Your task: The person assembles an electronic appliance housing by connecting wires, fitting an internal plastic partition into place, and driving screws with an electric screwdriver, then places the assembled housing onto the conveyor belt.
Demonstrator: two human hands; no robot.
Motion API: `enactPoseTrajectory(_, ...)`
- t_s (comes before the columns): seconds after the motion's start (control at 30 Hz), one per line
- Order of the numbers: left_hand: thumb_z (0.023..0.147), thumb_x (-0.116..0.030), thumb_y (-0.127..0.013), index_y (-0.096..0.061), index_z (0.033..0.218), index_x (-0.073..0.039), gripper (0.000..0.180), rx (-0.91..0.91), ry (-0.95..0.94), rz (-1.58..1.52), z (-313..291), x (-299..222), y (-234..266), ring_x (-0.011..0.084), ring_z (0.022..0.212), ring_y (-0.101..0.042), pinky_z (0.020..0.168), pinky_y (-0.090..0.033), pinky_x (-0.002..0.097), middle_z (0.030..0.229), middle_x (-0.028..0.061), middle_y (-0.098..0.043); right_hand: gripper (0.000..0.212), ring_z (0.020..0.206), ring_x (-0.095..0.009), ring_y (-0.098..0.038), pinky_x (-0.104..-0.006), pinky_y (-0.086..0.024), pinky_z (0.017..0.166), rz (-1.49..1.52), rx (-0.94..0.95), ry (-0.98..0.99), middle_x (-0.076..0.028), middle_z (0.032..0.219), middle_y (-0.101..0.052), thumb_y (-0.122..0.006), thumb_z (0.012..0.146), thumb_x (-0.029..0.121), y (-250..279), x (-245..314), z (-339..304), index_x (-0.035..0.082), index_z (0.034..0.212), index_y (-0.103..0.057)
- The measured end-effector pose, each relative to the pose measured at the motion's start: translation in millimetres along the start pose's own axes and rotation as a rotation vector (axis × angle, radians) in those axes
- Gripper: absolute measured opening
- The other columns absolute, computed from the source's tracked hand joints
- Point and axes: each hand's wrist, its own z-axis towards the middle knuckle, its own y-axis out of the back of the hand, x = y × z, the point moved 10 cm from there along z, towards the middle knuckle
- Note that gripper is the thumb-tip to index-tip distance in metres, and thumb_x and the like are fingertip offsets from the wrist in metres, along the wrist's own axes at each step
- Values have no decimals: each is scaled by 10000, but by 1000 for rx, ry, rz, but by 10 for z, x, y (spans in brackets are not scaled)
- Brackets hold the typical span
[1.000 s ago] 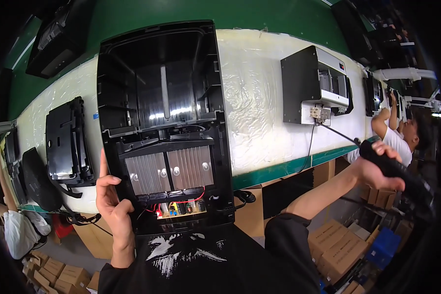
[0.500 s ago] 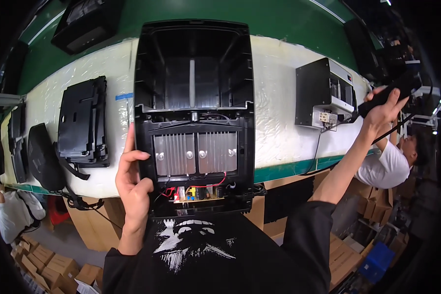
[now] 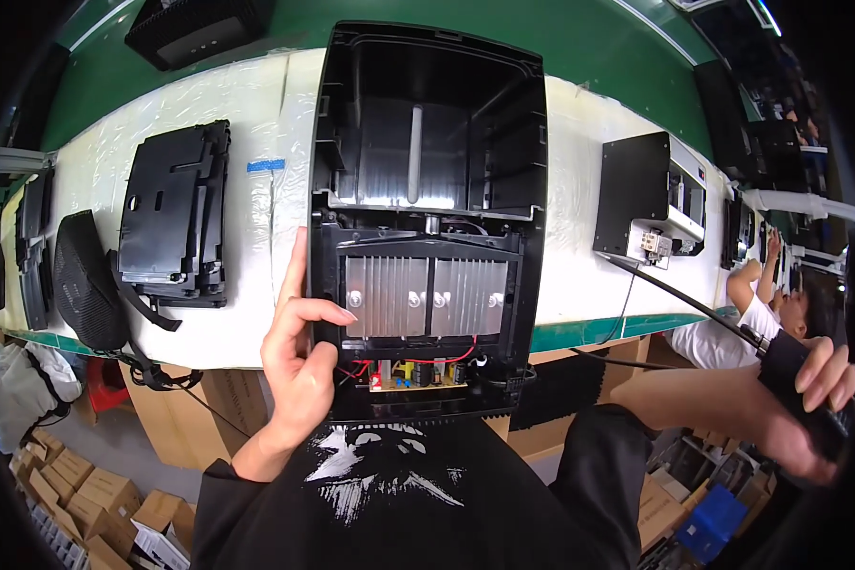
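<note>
An open black plastic housing [image 3: 432, 123] lies in front of me with its inside facing up. Two finned metal heat sinks [image 3: 389, 299] sit side by side in its near half. Below them is a circuit board [image 3: 416, 373] with red wires. My left hand [image 3: 299, 356] grips the housing's left edge, one finger stretched along the outside and another bent over the rim. Far to the right, my right hand [image 3: 822, 375] is closed round a black hand tool [image 3: 787, 366]. From it a long, thin black shaft [image 3: 689, 302] points up and left; its exact kind is unclear.
A black and silver box-shaped device [image 3: 651, 195] stands right on the white-covered bench [image 3: 570, 123]. Stacked black panels [image 3: 176, 214] and a black mesh-like case [image 3: 87, 280] lie left. Another person [image 3: 765, 318] works at far right. Cardboard boxes [image 3: 104, 499] fill the floor at lower left.
My right hand has swung down and toward me with the black tool, its long shaft now showing. The housing and left hand appear farther right, like the whole bench, as the view shifts.
</note>
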Motion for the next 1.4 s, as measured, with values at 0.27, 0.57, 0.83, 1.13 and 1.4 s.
enactPoseTrajectory(0.27, 551, 156, -352, -588, 779, 10, 359, -6, -38, 1, -17, 37, 30, 407, 1384, -189, 1097, -199, 412, 1450, 318, -234, 567, 558, -141, -428, -263, -364, 503, 40, 36, 38, -68, 717, -447, -578, 705, 579, -767, -434, 96, 29, 759, -450)
enactPoseTrajectory(0.57, 537, 140, -368, -594, 758, 12, 341, 4, 6, -4, -16, 95, 43, 404, 1380, -207, 1094, -220, 414, 1448, 312, -245, 737, 575, -152, -490, -264, -412, 527, 36, 185, -125, -64, 715, -467, -481, 769, 738, -1174, -1295, -199, 5, 837, -471)
enactPoseTrajectory(0.83, 548, 127, -376, -588, 739, 14, 307, -6, -3, -5, 0, 74, 18, 410, 1382, -195, 1084, -226, 393, 1444, 332, -230, 810, 549, -169, -483, -286, -424, 489, 31, 37, -155, -77, 713, -470, -422, 749, 797, -1180, -1601, -471, -9, 824, -467)
enactPoseTrajectory(1.13, 557, 125, -383, -574, 728, 13, 280, -6, 30, 48, -9, 96, 30, 417, 1387, -166, 1096, -182, 408, 1440, 356, -206, 866, 520, -173, -491, -278, -432, 500, -37, 11, -173, -87, 644, -477, -369, 714, 848, -1227, -1814, -629, -7, 814, -470)
enactPoseTrajectory(1.4, 577, 139, -392, -576, 730, -7, 281, 19, -5, -44, -25, 149, 28, 429, 1390, -124, 1107, -134, 450, 1449, 352, -178, 878, 527, -164, -496, -269, -426, 494, -55, -19, -170, -77, 615, -468, -385, 690, 860, -1177, -1814, -654, -6, 813, -465)
